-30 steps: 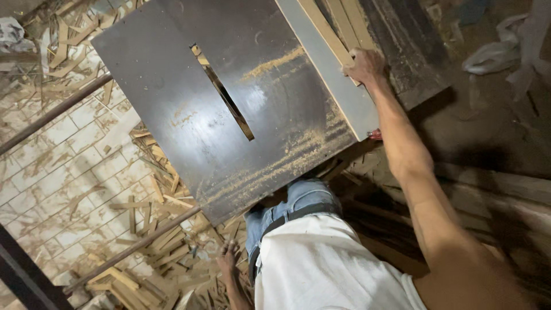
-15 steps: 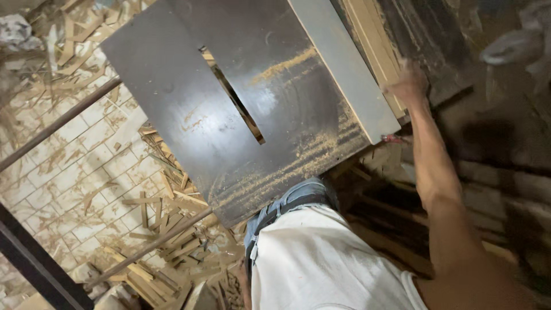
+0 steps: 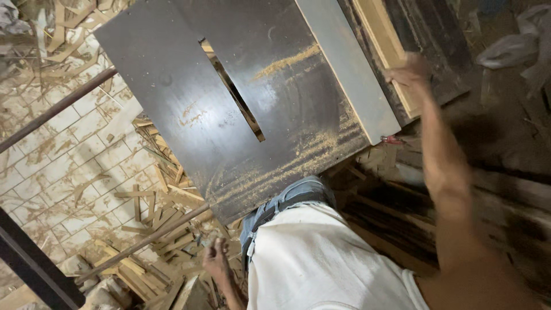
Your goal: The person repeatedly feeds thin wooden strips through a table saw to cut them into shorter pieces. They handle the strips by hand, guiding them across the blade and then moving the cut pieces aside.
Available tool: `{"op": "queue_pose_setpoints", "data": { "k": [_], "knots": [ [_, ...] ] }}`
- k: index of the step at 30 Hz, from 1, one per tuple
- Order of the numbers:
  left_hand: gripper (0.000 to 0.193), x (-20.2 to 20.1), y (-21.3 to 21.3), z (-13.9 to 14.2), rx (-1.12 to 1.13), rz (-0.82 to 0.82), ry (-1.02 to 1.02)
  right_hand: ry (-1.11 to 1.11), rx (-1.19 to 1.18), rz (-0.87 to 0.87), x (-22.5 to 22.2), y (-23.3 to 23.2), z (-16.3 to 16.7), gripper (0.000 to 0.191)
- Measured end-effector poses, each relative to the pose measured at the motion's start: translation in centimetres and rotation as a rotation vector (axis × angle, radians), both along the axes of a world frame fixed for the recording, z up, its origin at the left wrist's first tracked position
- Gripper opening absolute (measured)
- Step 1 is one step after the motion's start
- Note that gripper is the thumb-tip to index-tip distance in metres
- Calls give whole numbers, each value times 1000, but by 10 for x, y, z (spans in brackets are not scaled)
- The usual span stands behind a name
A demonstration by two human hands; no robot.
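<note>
The right hand (image 3: 408, 73) is closed over the near end of a pale wooden strip (image 3: 383, 43), fingers curled round its edge, though motion blur hides just how tight the hold is. The left hand (image 3: 216, 258) hangs low beside the hip with fingers loosely bent and nothing in it. Largest in view is the dark saw table (image 3: 172, 103), a flat board dusted with sawdust, with a narrow blade slot (image 3: 232, 92) running diagonally from upper left to lower right. Along the table's right edge lies a long grey fence board (image 3: 344, 69), its long axis parallel to the slot. The wooden strip lies just beyond the fence on the right, atop a dark plank (image 3: 436, 40), its long axis on the same diagonal, the far end pointing up and away out of view, the near end under the hand. Offcut sticks (image 3: 149, 218) litter the tiled floor (image 3: 63, 172) at left, crossed by a metal bar (image 3: 57, 109).
</note>
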State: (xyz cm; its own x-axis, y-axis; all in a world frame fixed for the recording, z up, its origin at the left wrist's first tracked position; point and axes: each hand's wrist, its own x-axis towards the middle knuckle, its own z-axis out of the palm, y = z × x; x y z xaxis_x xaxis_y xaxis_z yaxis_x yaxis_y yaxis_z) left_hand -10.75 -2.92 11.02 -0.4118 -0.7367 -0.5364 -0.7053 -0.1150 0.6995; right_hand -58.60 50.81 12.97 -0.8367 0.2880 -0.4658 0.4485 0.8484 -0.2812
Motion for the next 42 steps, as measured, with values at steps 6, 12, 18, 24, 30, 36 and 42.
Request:
{"op": "queue_pose_setpoints", "data": {
  "k": [6,12,18,24,30,36,42],
  "knots": [
    [33,-82,-2,54,-88,-151,124,-14,-807,-285,36,-35,34,38],
    [52,-245,97,36,555,-604,542,-98,-1443,-322,122,-126,16,42],
    [70,-327,196,7,688,-693,411,-128,-1356,-237,193,-189,-25,38],
    [45,-301,177,-16,436,-757,147,-297,-966,138,226,-218,-2,62],
    [56,-245,88,-14,46,-1254,53,-33,-640,185,221,-201,43,56],
    [65,-202,-8,-22,-410,-1568,-17,575,-71,846,188,-204,14,62],
    [36,-180,-41,-51,-721,-1281,354,452,-250,1039,183,-219,-43,41]
  ]
}}
